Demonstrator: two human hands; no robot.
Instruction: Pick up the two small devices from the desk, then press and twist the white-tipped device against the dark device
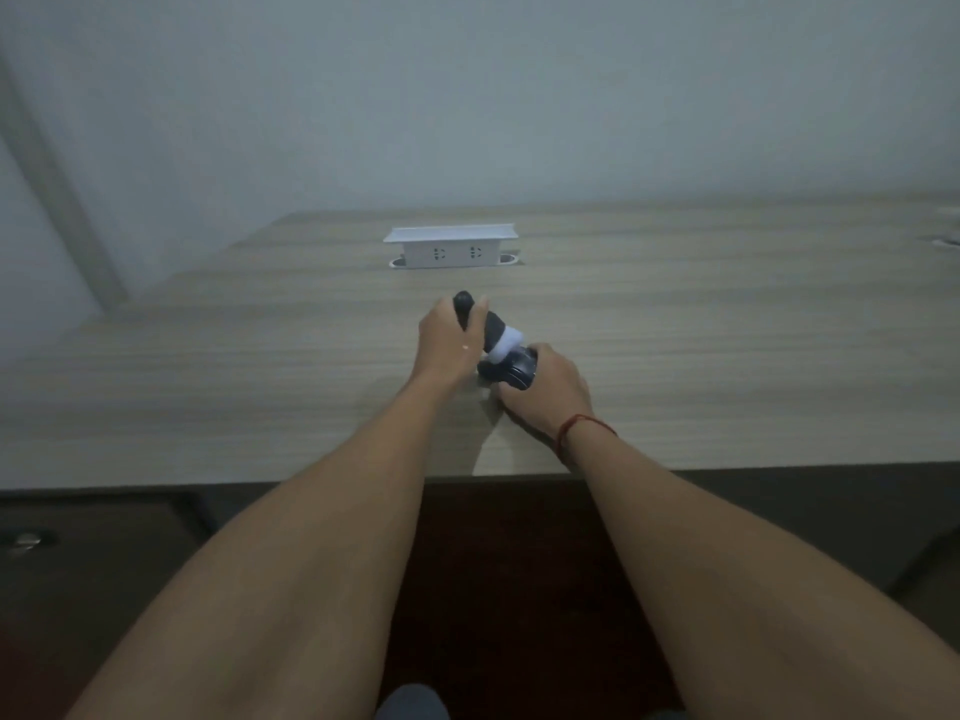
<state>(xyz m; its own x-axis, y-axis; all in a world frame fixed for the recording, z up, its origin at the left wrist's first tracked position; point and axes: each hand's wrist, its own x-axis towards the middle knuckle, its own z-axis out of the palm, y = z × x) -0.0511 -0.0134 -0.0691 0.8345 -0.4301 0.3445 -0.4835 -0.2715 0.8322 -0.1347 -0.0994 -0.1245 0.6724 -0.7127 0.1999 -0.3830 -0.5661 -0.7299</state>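
A pale grey wall [467, 96] fills the upper half of the view, and below it a wide wooden desk [208, 366] with a light grain runs from edge to edge. Under the desk's front edge sits a dark cabinet [93, 563] on the left. Both bare forearms reach forward over the desk's near edge and meet near its middle. Farther back, well apart from the hands, a white socket box [450, 246] stands upright on the desk with two outlets facing the person.

The left hand [444, 340] curls round the upper end of a black and white tool [488, 330], which leans from upper left down to lower right. The right hand [545, 389] grips the tool's dark rounded lower end, just above the desk. A thin red string [584, 426] circles the right wrist. What the tool is exactly cannot be told.
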